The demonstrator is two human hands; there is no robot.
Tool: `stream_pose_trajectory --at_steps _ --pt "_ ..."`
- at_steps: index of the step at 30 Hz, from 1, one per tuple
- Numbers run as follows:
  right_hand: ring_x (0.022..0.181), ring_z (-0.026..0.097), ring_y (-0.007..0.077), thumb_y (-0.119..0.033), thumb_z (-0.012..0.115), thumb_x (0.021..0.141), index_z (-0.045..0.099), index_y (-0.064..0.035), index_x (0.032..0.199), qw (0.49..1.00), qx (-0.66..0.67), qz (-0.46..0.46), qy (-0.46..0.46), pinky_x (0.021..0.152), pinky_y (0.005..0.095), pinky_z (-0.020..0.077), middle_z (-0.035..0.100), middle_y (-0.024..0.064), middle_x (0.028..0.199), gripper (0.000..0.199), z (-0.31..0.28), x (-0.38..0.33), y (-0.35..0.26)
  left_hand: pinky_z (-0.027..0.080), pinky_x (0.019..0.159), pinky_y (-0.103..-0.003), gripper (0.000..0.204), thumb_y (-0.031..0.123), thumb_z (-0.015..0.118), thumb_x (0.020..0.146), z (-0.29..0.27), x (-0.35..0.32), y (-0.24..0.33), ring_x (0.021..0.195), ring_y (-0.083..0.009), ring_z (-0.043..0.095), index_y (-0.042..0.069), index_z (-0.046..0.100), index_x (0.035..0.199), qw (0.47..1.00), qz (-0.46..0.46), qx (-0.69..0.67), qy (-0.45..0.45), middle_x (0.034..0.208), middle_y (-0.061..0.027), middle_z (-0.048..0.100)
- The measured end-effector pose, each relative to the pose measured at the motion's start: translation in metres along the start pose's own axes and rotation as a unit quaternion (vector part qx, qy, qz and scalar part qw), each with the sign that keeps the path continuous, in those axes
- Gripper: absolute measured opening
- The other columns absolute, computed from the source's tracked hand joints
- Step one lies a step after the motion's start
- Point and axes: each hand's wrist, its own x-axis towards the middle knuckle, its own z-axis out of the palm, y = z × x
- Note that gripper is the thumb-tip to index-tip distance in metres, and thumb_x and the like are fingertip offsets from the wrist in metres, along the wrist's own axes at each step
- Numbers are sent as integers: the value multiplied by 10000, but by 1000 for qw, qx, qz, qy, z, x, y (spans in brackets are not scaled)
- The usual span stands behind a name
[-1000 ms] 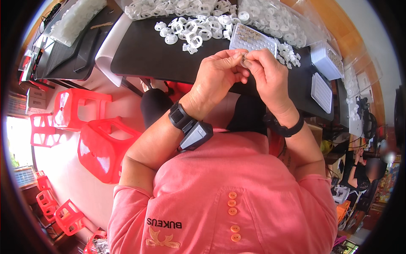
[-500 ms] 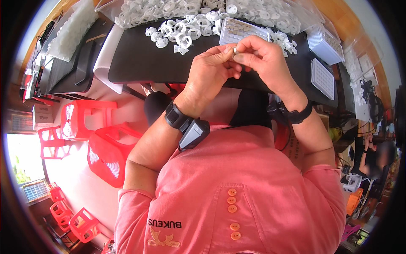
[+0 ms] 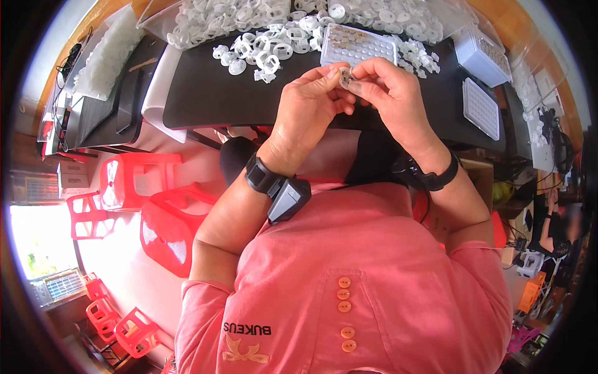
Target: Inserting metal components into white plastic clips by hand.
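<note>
A small white plastic part (image 3: pixel 345 78) sits pinched between both my hands, above the near edge of the dark table (image 3: pixel 230 96). My left hand (image 3: pixel 314 96) grips its left side with thumb and forefinger, the other fingers curled. From the other side, my right hand (image 3: pixel 389 86) closes thumb and fingertips on the same part. Fingers cover much of it, and its fine details are too small to make out. Just beyond my fingertips lies a pale compartment tray (image 3: pixel 380 55), partly filled with small brownish pieces (image 3: pixel 346 37).
Loose white plastic parts (image 3: pixel 274 47) are heaped behind the tray, with more small white pieces (image 3: pixel 416 56) to its right. Stacked trays (image 3: pixel 483 59) and a single flat tray (image 3: pixel 481 109) stand at the right. Red plastic stools (image 3: pixel 171 227) are on the floor at left.
The white part in my fingers has turned and shows a broader face. Both hands stay close together in nearly the same place. The whole view has shifted slightly.
</note>
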Motion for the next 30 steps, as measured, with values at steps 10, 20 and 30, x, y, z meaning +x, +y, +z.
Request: stream_pose_trajectory --at_steps 10,20,30 --pt "745 697 266 16 652 892 611 -61 979 965 -185 -176 52 627 355 540 647 74 911 124 6 -5 11 522 715 -366 270 151 568 1032 3 1 0 799 -216 643 -64 591 1193 1000 -6 22 11 965 -121 658" --pt "741 670 326 11 601 900 564 -88 1005 966 -175 -176 67 598 408 516 620 78 932 150 9 -5 16 530 706 -367 256 168 547 1046 4 1 -2 797 -220 648 -51 597 1169 999 -22 43 12 954 -129 668" --pt "771 666 329 -3 621 886 593 -72 976 976 -124 -164 71 641 399 521 636 85 929 117 7 -2 20 534 686 -356 272 173 558 1042 7 1 -2 785 -214 652 -64 599 1169 998 -16 49 31 960 -126 672"
